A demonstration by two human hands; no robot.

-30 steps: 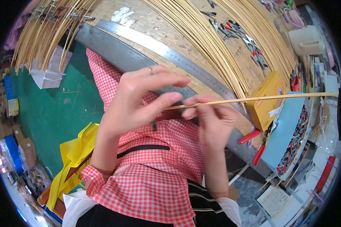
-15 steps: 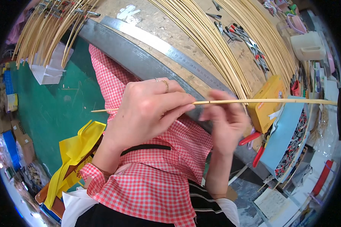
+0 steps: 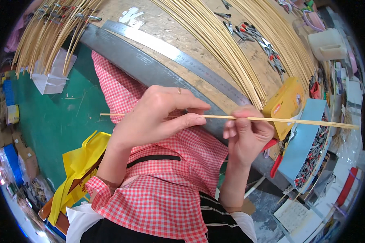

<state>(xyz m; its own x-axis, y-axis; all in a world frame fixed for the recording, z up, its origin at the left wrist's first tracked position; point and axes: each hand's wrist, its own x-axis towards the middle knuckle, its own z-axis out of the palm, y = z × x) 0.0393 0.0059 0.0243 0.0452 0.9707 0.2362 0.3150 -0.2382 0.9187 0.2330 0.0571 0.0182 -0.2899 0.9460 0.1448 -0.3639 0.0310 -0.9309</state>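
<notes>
A slender, pale wooden strip (image 3: 219,117) ran crosswise above a red-and-white checked apron (image 3: 158,202), in front of a bench (image 3: 168,26). The right hand (image 3: 249,135) pinched it between thumb and fingers. On the left hand (image 3: 148,115), forefinger and thumb stood apart, the strip passing behind the thumb; whether the hidden fingers grasped it could not be told. A steel ruler (image 3: 172,52) lay along the bench's near edge, beside long rows of similar strips (image 3: 215,44). To the right stood a yellow box (image 3: 286,103) and a blue box (image 3: 302,139) of small clips (image 3: 308,172).
</notes>
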